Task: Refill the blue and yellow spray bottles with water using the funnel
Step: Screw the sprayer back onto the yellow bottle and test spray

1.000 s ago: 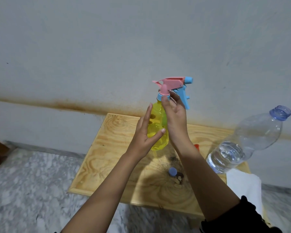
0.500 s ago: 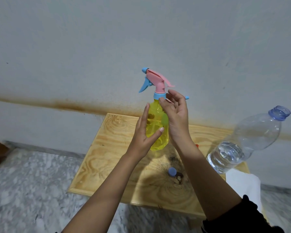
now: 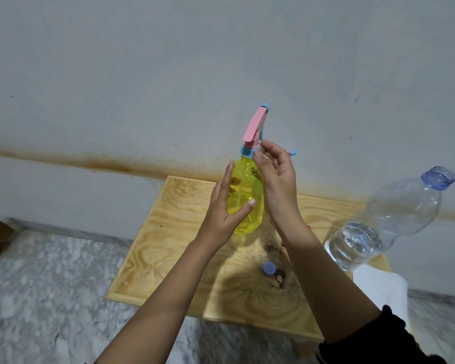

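Over the wooden board [image 3: 174, 232], two hands work on the yellow spray bottle [image 3: 244, 195].

Its long axis runs close to vertical, neck up; whether the base touches the board cannot be told. The left hand [image 3: 221, 214] grips the body, thumb across the front and fingers nearly straight along the far side. The right hand [image 3: 276, 185] pinches the blue collar [image 3: 247, 151] with curled fingertips. The pink spray head [image 3: 252, 127] points its nozzle away toward the wall; half a second ago it pointed left, and a second ago it pointed right. A water bottle [image 3: 392, 219] stands at the right.
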A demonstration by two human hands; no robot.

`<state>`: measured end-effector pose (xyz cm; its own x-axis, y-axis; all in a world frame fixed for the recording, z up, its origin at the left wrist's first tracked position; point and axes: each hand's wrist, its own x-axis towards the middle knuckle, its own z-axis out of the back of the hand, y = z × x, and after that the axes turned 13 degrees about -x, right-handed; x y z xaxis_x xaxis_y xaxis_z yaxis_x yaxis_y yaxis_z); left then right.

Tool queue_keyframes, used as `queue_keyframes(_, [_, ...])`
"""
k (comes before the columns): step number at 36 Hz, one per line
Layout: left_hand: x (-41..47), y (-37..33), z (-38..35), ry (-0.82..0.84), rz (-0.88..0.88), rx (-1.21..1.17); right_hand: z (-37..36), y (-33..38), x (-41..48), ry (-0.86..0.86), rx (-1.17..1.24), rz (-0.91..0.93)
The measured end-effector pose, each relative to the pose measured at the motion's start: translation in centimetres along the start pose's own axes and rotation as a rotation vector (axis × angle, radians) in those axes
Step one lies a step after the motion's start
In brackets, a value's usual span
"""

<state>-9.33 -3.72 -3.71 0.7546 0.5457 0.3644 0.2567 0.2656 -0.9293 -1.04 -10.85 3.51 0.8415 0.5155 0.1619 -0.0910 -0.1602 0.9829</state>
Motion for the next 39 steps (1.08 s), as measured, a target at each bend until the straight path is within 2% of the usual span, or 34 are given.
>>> queue_keyframes(4, [-0.2,0.1,-0.2,0.027,0.015,0.001,0.0,0.1,0.3,0.094,-0.117,0.05])
queue_keyframes(13, [-1.1,0.6,-0.3,0.005,0.003,0.206,0.2,-1.0,0.5,-0.038,-0.244,0.054])
queue_keyframes(19, [-1.3,1.3,-0.5,-0.07,-0.013,0.16,0.2,-0.7,0.2,0.137,-0.219,-0.019])
queue_keyframes(24, [-0.7,1.2,-0.6,-0.143,0.009,0.074,0.7,-1.0,-0.9,0.108,-0.184,0.001])
queue_keyframes(28, [-0.5,1.2,-0.5,-0.093,0.004,0.053,0.9,-1.0,-0.6,-0.001,-0.122,0.01])
queue_keyframes(31, [-0.5,1.0,-0.6,-0.038,0.012,0.047,0.6,-0.8,0.1,0.057,-0.143,0.016])
queue_keyframes(34, [-0.5,0.9,-0.6,-0.023,0.014,0.069,0.4,-0.7,0.6,0.102,-0.18,0.041])
queue_keyframes(39, [-0.7,0.6,-0.8,-0.069,-0.013,0.224,0.3,-1.0,1.1,0.016,-0.173,0.048])
